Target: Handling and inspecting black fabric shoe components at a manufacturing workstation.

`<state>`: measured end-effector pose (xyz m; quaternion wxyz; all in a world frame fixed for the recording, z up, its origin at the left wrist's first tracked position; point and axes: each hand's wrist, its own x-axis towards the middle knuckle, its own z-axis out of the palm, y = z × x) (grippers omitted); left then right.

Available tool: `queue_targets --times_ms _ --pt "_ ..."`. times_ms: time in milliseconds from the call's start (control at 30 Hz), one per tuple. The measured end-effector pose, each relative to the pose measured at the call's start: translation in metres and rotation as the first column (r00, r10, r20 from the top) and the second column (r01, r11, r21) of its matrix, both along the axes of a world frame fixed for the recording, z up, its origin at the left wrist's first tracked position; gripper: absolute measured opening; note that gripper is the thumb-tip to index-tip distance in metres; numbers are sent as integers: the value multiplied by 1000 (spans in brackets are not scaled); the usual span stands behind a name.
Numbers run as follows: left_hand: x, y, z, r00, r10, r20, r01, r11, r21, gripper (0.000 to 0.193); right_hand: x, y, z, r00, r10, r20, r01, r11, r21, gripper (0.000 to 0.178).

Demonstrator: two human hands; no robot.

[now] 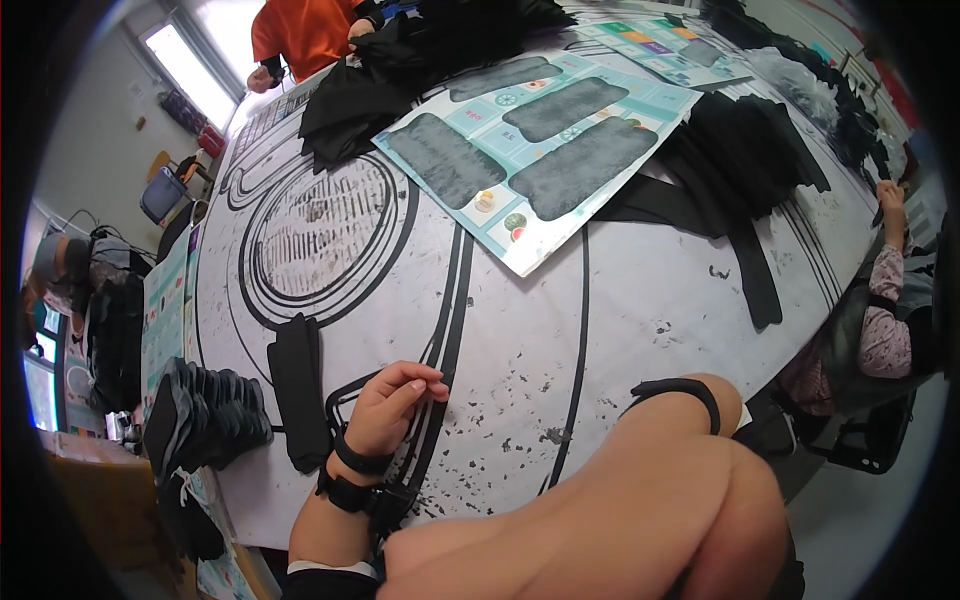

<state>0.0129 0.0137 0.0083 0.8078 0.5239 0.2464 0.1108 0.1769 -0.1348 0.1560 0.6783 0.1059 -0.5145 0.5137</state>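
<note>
My left hand (395,405) hovers above the white table, its fingers loosely curled together with nothing visible in them. Two black bands circle that wrist. Close by on its left lies a folded black fabric piece (297,395), long and narrow. Farther left is a stack of black and grey fabric pieces (205,415), fanned out at the table edge. My right arm crosses the lower right with a black band on it. Only a bare part of my right hand (728,402) shows there; its fingers are hidden, and what it holds cannot be made out.
A printed board (545,240) with dark grey patches lies across the table (520,370). Black fabric heaps (740,160) rest right of it, and more (350,110) behind. A person in orange (300,40) stands opposite; another person's patterned sleeve (885,335) is at right.
</note>
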Motion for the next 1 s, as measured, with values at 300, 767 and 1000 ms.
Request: queue_targets --times_ms 300,767,1000 --pt "-5 4 -4 999 -15 34 17 999 -43 18 11 15 5 996 -77 41 78 997 -12 20" --pt "-2 4 -2 999 -33 -24 31 996 -82 17 16 8 8 972 -206 109 207 978 3 22" --pt "-2 4 -4 998 -56 34 56 998 1 17 58 12 20 27 -771 637 959 201 202 12"
